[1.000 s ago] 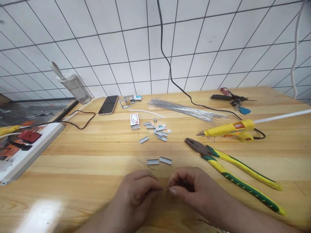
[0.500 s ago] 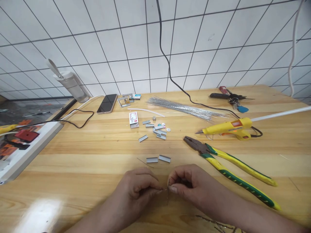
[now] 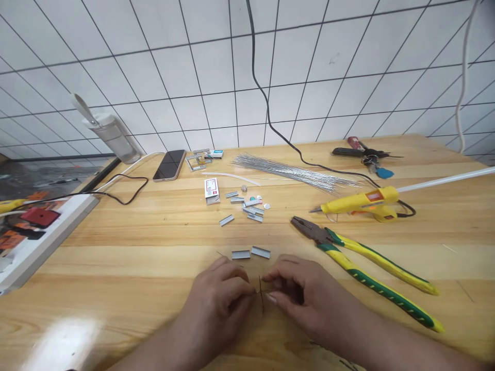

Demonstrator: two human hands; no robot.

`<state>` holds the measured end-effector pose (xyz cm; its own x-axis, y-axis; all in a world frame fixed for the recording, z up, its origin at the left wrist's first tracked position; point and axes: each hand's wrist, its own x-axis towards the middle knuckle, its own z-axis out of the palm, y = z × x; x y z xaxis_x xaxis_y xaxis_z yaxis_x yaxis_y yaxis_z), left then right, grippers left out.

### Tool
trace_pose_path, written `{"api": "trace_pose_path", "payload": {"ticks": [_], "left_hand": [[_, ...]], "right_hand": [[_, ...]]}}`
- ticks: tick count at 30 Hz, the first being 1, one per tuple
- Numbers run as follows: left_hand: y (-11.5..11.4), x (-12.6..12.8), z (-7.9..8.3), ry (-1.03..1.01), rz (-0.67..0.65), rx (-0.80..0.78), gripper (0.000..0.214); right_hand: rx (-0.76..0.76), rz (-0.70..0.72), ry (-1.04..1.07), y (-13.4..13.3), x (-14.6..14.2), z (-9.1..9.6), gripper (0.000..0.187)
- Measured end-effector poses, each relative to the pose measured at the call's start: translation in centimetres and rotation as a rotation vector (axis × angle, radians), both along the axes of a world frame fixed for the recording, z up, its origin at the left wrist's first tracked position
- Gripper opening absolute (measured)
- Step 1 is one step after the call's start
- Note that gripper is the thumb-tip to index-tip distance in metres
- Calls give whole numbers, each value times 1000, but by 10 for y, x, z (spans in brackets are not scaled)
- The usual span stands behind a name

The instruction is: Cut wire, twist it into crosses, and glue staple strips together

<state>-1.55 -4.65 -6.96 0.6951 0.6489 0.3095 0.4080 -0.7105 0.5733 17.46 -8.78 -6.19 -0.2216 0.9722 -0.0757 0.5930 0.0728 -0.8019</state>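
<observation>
Between the thumb and forefinger of my left hand (image 3: 218,299) is pinched the end of a thin dark wire (image 3: 261,304). The wire looks like a small cross, one piece standing across another. My right hand (image 3: 303,288) is just to its right, thumb and forefinger parted around the wire's side; I cannot tell whether a fingertip touches it. Just beyond my hands lie two grey metal channel pieces (image 3: 241,254), side by side on the wooden table (image 3: 147,288). A thin loose wire shows partly behind my left hand.
Combination pliers (image 3: 313,232) lie right of my hands, with a yellow glue gun (image 3: 359,202) behind them. Farther back are a bundle of wires (image 3: 290,172), small metal staples (image 3: 227,220), a little box (image 3: 211,189) and a phone (image 3: 169,165). A power strip (image 3: 50,237) is at left.
My right thumb and forefinger have parted from the wire they were pinching. The crossed wire now shows more fully, while my left hand keeps its pinch.
</observation>
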Motion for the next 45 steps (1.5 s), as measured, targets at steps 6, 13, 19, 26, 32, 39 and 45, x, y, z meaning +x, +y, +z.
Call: {"api": "trace_pose_path", "payload": {"ticks": [6,13,19,26,32,39,45], "left_hand": [[-3,-1,-2,55,65,-36,18],[-4,-1,0,84,59,-71,15],[-5,-3,2,72,56,-111,13],[-4,-4,-1,84,43,-137,13],[-4,-3,-3,75,44,-87,15],[-4,-4,-3,78,27,-63,18],[-4,-5,-4,89,-15,5,15]], "right_hand": [[112,94,-191,-2,6,1,17],[171,129,-325,-3,4,-4,19],[171,123,-338,-3,5,-5,16],[164,130,-341,-2,5,-3,16],[163,142,-372,-2,4,-3,18],[149,144,-431,-1,2,-3,19],[140,140,-417,-1,2,-2,18]]}}
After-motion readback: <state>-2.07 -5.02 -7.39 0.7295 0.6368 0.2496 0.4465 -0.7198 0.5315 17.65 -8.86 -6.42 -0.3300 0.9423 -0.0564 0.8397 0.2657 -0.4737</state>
